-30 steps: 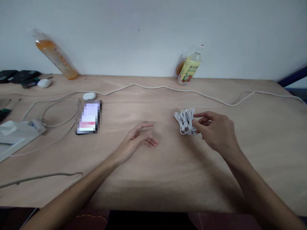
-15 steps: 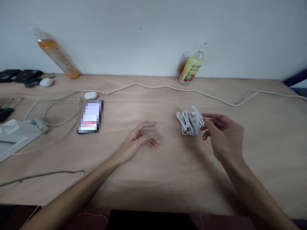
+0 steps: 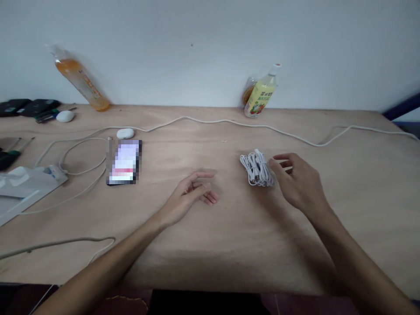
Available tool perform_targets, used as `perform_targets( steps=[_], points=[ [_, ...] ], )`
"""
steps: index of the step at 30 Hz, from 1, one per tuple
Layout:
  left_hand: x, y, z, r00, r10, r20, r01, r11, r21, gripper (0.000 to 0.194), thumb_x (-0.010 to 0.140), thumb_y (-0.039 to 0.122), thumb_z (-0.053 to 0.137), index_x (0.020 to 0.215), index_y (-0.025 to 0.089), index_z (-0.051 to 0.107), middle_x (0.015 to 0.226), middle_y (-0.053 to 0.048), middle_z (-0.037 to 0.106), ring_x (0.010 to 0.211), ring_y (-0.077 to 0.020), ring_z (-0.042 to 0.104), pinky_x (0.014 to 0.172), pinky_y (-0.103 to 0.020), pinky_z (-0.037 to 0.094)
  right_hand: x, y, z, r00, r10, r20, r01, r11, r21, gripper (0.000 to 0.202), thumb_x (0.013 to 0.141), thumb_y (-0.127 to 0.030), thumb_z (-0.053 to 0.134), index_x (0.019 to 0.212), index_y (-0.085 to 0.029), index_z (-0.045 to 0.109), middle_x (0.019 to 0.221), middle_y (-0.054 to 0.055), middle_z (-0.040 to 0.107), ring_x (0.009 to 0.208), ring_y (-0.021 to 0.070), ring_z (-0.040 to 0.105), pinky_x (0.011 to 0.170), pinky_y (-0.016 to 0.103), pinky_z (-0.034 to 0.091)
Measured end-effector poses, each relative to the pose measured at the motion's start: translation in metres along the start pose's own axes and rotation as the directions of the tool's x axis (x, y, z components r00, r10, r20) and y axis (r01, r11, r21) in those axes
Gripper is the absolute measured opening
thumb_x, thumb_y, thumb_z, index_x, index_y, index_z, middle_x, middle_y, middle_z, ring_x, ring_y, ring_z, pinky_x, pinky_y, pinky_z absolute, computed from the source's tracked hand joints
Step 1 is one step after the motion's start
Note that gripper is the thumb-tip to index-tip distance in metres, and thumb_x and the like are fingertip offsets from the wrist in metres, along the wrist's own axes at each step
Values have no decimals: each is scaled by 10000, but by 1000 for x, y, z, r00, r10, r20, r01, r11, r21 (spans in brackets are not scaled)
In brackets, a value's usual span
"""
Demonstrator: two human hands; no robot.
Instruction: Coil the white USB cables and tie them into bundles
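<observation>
Several coiled white cables (image 3: 256, 169) lie bundled side by side on the wooden table, right of centre. My right hand (image 3: 297, 179) is just to their right, its thumb and fingertips close to the rightmost coil; the fingers are apart with nothing between them. Left of the bundle, my left hand (image 3: 195, 189) rests on the tabletop, holding nothing, its fingers loosely spread and slightly curled.
A phone (image 3: 124, 162) and a white case (image 3: 125, 133) lie at the left. A long white cable (image 3: 226, 121) crosses the table (image 3: 183, 271). An orange bottle (image 3: 82, 83) and a yellow-labelled bottle (image 3: 261, 94) lean on the wall. White packaging (image 3: 26, 188) sits far left.
The white coil that was in my right hand now lies against the others. My right hand has let go of it and shifted slightly left. My left hand has hardly moved.
</observation>
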State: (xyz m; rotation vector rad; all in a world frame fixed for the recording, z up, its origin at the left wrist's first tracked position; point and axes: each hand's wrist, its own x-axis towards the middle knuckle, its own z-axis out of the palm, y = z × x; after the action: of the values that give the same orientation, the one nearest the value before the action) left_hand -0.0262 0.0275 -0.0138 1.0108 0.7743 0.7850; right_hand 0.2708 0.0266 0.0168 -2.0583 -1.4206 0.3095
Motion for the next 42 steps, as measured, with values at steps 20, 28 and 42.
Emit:
perform_targets(
  steps=[20,28,42],
  points=[
    [1,10,-2,996,-40,-77,12,941,-338,406,879,360,868,1238,174,832,1473,-154,748,1492,-343,591,1245,-454,454,-12,-59,26,887,-28,460,31,1000,1,558,889,-729,753,1125,-224,732,1060,142,831,953,353,786,760,404,540],
    [-1,23,-9,991,-115,-64,76,898,-433,414,891,412,779,1211,153,822,1486,-158,737,1382,-349,650,1181,-468,494,-24,-94,46,906,-20,424,75,990,-115,466,858,-619,788,1098,-224,725,1061,166,805,1020,410,779,799,447,548],
    [-1,20,2,989,18,-148,-40,989,-145,399,869,267,875,1257,190,822,1304,-112,807,1210,-278,709,1128,-418,491,-31,-79,68,798,-169,578,-290,733,616,229,731,-353,756,909,-209,740,928,39,790,869,245,712,804,365,544]
  ],
)
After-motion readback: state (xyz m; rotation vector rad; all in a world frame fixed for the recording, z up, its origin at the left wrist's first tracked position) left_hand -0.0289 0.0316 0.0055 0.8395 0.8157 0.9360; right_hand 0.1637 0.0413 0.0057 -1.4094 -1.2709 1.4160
